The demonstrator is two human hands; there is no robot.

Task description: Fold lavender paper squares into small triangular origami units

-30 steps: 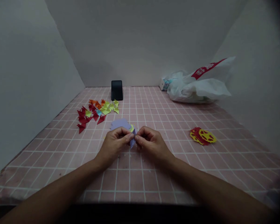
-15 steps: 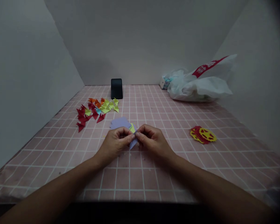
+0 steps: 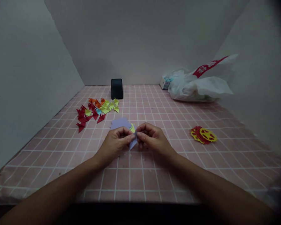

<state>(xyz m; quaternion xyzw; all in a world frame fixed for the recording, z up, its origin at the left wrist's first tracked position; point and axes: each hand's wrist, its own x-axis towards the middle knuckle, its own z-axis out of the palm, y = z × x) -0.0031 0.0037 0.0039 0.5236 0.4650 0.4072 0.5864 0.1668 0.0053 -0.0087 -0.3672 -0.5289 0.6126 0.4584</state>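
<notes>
The left hand [image 3: 112, 142] has its thumb and curled forefinger closed on a small piece of folded lilac paper [image 3: 133, 144], while the right hand [image 3: 155, 140], fingers bent and nearly shut, pinches the paper's upper edge from the other side. The piece points downward between the two hands, above the pink checked tablecloth [image 3: 135, 181], with a stack of lilac paper sheets [image 3: 120, 122] and a yellow-green paper [image 3: 132, 128] just beyond. Folded paper cranes [image 3: 95, 115] lie farther off to the left, near a smartphone [image 3: 117, 89].

Lavender folded paper [image 3: 133, 145], pink tablecloth [image 3: 150, 181] with white grid, red-and-yellow cutouts [image 3: 204, 135], black phone [image 3: 117, 89].
</notes>
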